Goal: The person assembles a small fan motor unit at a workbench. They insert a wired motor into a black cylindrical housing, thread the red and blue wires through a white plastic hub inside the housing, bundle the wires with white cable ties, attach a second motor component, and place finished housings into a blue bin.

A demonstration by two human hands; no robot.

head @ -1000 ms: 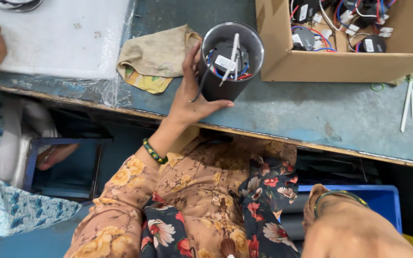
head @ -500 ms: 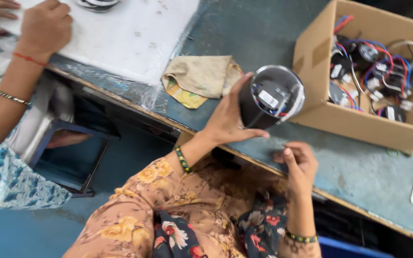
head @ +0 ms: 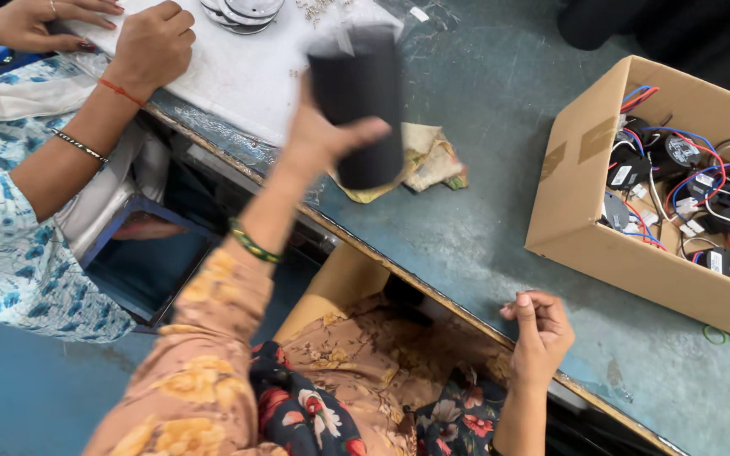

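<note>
Black cylinder (head: 358, 105) in left hand (head: 324, 135)

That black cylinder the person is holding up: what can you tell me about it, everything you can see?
The black cylinder is a matt, dark tube, somewhat blurred, so its material cannot be told. It is held above the blue-grey table, nearly upright and slightly tilted, in the grip of the left hand, whose thumb wraps across its side. Its lower end hangs in front of a crumpled beige cloth. Its contents are not visible.

Peach floral sleeves, green beaded bracelet (head: 253, 243)
</note>
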